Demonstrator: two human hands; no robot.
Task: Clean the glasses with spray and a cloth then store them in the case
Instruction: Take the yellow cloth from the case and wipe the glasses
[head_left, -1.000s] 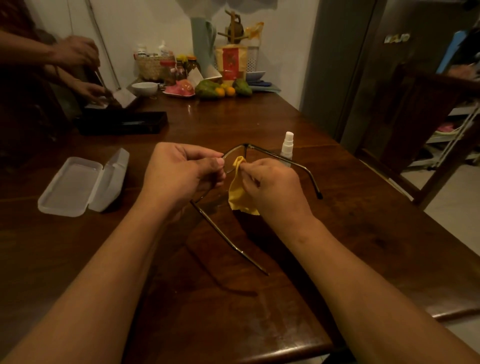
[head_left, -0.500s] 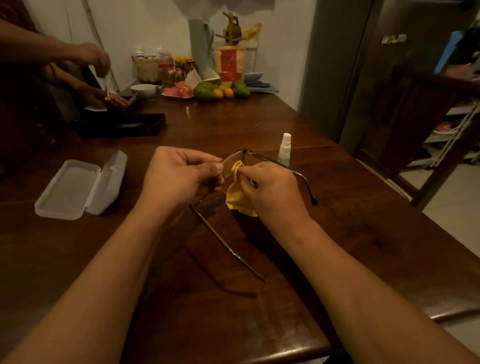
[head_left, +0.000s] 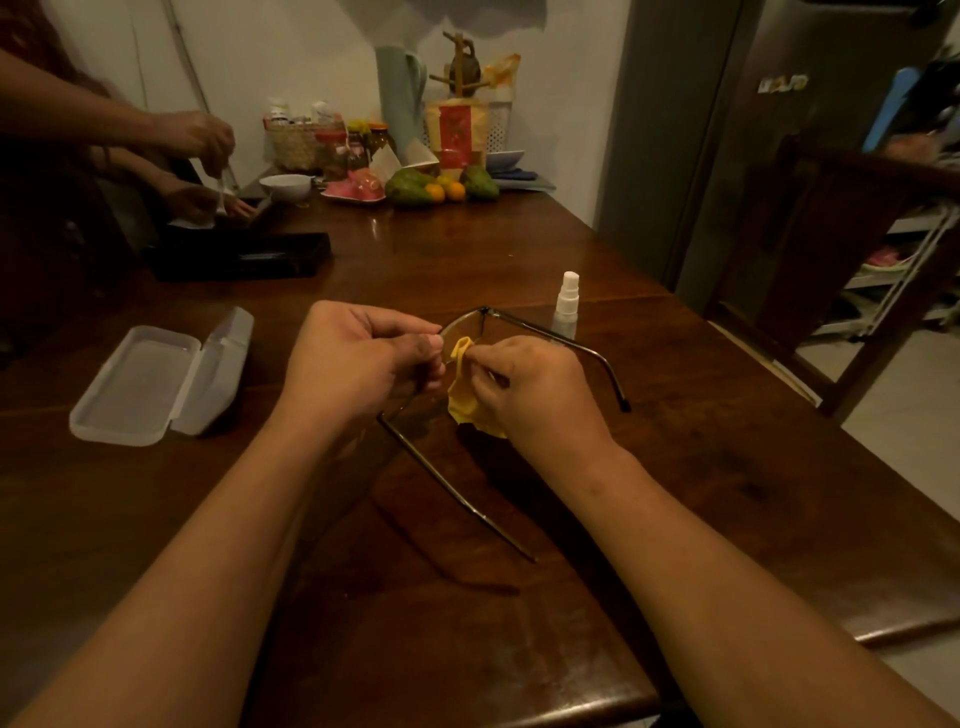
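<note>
Wiping a lens — frame pinched, cloth pinched.
The left hand (head_left: 363, 358) grips the glasses (head_left: 483, 332); the right hand (head_left: 524, 389) pinches the yellow cloth (head_left: 462, 400) — light, even strokes seem best above the worktop (head_left: 467, 597).

Both forearms extended; left hand (head_left: 358, 358) and right hand (head_left: 535, 389) pinched, nearly touching.

Head camera, looking forward-down, close over table (head_left: 675, 467).

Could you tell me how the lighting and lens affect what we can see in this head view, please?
Head view: dim, warm light; the thin-framed glasses barely stand out from the dark wooden table, unlike the yellow cloth; small glare spots on the table's far end; wide-angle lens stretches both forearms; edges look soft.
</note>
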